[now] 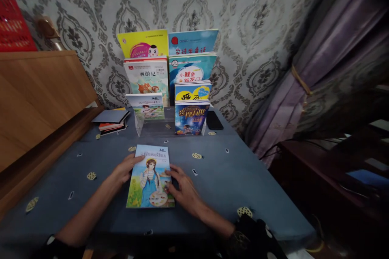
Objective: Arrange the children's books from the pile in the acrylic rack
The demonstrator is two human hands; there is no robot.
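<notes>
A paperback book (148, 182) with a girl in a blue dress on its cover lies face up near the middle of the table, or just over it. My left hand (125, 170) grips its upper left edge, thumb on the cover and the other fingers mostly hidden. From the other side, my right hand (181, 188) holds the right edge, its fingertips over the cover. Behind the book stands a clear tiered book rack (154, 130). Its left column holds a landscape-covered book (148, 107) in front; a dark blue book (191, 119) fronts the right column.
A small stack of books (111, 116) lies left of the rack, and a black phone (214, 120) to its right. A wooden cabinet (42, 101) borders the table's left side. Purple curtain (281, 85) hangs at the right; patterned wallpaper (258, 16) covers the wall behind.
</notes>
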